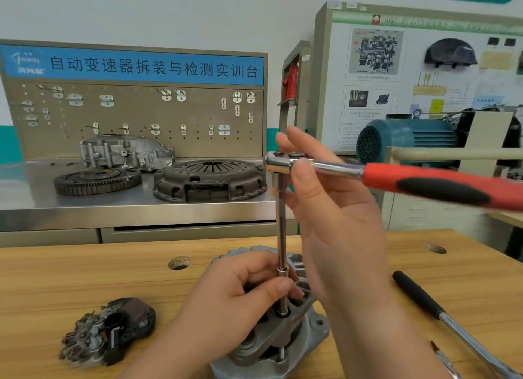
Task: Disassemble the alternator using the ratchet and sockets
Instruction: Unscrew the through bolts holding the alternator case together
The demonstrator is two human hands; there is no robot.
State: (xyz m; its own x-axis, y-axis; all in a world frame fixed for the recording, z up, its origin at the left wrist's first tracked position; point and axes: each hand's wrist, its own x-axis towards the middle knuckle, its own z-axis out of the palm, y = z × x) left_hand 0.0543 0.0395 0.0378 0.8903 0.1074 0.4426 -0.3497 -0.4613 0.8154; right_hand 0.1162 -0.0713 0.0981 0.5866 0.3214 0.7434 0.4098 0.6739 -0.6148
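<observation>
The grey alternator (285, 339) stands on the wooden bench at the bottom centre. A long extension bar with a socket (282, 237) rises upright from a bolt hole in its housing. On top sits the ratchet (396, 180), its red and black handle pointing right. My left hand (235, 299) grips the lower end of the extension, thumb against the socket. My right hand (325, 197) holds the ratchet head, thumb over the neck and fingers stretched behind it.
A removed rectifier and cover part (110, 327) lies on the bench to the left. A black-handled tool (452, 322) lies at the right. The bench has round holes (179, 263). Behind stand a steel table with a clutch cover (209, 180), flywheel (97, 180) and a blue motor (407, 141).
</observation>
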